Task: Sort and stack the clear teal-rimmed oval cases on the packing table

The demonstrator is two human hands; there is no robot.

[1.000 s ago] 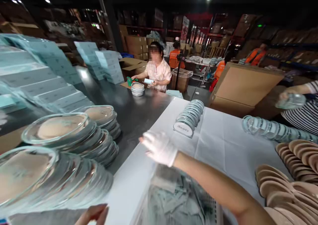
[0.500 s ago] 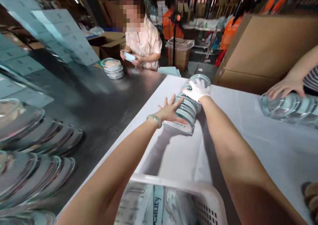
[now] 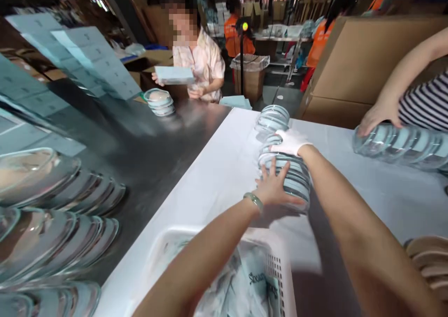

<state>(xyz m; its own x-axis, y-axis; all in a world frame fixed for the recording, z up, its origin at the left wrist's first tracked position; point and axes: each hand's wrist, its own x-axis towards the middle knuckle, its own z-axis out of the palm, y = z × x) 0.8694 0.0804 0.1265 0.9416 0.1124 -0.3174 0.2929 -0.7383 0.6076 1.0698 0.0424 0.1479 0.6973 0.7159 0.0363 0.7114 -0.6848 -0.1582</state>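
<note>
Centre frame: one row of round clear-lidded compacts (image 3: 285,177) lies on its side on the white tablecloth (image 3: 224,168); count per row unreadable, edges blur. Left hand (image 3: 275,189), fingers spread, presses the row's near end. Right hand (image 3: 290,141), white-gloved, caps the far end; fingers hard to make out. A 2nd short row (image 3: 272,117) lies just beyond. White basket (image 3: 280,270) at bottom, cut off. Open cloth to the left.
</note>
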